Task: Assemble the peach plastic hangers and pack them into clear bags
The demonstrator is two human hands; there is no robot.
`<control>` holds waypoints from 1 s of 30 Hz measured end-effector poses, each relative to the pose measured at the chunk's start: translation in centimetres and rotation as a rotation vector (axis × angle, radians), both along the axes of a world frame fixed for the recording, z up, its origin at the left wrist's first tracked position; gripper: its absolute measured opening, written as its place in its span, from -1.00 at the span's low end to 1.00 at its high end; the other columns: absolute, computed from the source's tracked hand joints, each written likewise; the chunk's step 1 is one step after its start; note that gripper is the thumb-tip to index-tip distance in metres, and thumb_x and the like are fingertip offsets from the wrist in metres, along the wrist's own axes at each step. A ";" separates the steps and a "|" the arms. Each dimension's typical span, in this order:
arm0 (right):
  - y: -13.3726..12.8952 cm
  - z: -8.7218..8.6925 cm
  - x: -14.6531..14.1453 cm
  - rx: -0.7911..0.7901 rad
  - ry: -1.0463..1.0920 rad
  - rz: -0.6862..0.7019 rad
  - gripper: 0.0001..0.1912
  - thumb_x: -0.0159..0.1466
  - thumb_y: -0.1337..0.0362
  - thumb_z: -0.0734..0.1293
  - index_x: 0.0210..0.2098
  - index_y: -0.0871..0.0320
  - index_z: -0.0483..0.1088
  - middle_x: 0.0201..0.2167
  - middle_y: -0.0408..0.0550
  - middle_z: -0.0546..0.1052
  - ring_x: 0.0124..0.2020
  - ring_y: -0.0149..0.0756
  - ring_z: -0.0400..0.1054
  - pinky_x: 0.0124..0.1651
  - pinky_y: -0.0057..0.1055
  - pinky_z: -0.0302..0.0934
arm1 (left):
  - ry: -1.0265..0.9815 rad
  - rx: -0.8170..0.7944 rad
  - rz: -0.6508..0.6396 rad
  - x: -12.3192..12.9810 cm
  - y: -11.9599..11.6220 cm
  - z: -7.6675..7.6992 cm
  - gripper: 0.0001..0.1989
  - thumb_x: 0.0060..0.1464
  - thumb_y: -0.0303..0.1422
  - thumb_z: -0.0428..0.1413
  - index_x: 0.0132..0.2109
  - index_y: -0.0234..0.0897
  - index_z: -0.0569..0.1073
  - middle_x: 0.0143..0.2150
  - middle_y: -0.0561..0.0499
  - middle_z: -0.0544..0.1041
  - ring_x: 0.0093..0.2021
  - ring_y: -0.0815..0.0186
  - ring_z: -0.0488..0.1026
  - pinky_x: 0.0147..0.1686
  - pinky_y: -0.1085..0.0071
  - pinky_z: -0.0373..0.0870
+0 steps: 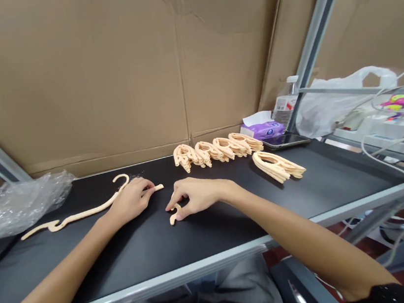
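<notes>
A cream-coloured plastic clothes hanger (83, 214) lies on the black tabletop, its hook upward and one arm stretching to the left. My left hand (132, 199) is closed over its right portion, thumb and fingers pinched, and a short end sticks out past the fingertips. To the right, my right hand (198, 195) pinches a small curved cream piece (174, 218) just above or on the table. My fingers hide part of that piece. Whether it joins the hanger, I cannot tell.
Several stacks of folded cream hangers (207, 153) stand in a row at the back, with another stack (276, 166) nearer right. A tissue pack (266, 129), a phone (286, 140) and a bottle (287, 103) sit behind. Crumpled clear plastic (22, 202) lies left; cardboard (103, 80) walls the back.
</notes>
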State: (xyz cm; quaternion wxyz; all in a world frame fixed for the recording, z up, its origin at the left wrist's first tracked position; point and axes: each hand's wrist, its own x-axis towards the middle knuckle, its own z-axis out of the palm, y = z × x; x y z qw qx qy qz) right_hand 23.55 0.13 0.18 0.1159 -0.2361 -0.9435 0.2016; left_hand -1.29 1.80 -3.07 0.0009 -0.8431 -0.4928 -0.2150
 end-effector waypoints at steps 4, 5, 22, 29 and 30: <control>0.0 0.0 -0.2 0.054 0.015 -0.026 -0.83 0.17 0.22 0.46 -0.27 0.15 0.63 -0.25 0.00 0.47 -0.13 -0.24 0.34 -0.09 -0.42 0.20 | -0.028 0.009 0.008 0.2 -1.1 0.1 -0.76 0.19 -0.19 -0.02 -0.27 -0.20 0.45 -0.23 -0.10 0.53 -0.18 0.10 0.45 -0.17 0.25 0.34; 0.0 0.0 -0.2 0.069 0.010 -0.054 -0.85 0.17 0.21 0.46 -0.31 0.15 0.62 -0.20 0.03 0.45 -0.10 -0.22 0.33 -0.06 -0.40 0.20 | -0.037 0.016 -0.005 0.3 -1.3 0.1 -0.77 0.19 -0.19 -0.02 -0.28 -0.20 0.44 -0.24 -0.10 0.52 -0.18 0.11 0.44 -0.17 0.25 0.34; 0.4 -0.3 0.2 0.273 -0.041 -0.305 -0.84 0.35 0.26 0.29 -0.25 0.22 0.47 -0.33 0.00 0.55 -0.20 -0.23 0.41 -0.14 -0.36 0.13 | -0.080 -0.046 -0.115 2.6 -3.3 0.7 -0.82 0.13 -0.25 0.01 -0.32 -0.20 0.44 -0.28 -0.07 0.52 -0.25 0.15 0.45 -0.20 0.28 0.36; 1.0 -1.0 0.1 0.006 0.031 -0.361 -0.63 0.24 0.34 0.35 0.05 0.23 0.41 -0.31 -0.04 0.59 -0.32 -0.31 0.45 -0.30 -0.46 0.17 | -0.083 -0.037 -0.133 2.7 -3.3 0.6 -0.84 0.14 -0.27 0.02 -0.31 -0.21 0.45 -0.28 -0.06 0.52 -0.25 0.15 0.46 -0.21 0.28 0.36; 1.0 -1.0 0.1 -0.034 0.031 -0.368 -0.62 0.23 0.34 0.36 0.04 0.25 0.43 -0.31 -0.04 0.59 -0.35 -0.32 0.45 -0.31 -0.46 0.17 | -0.078 -0.038 -0.133 2.6 -3.3 0.6 -0.84 0.15 -0.27 0.02 -0.31 -0.21 0.44 -0.27 -0.06 0.52 -0.25 0.15 0.45 -0.21 0.29 0.36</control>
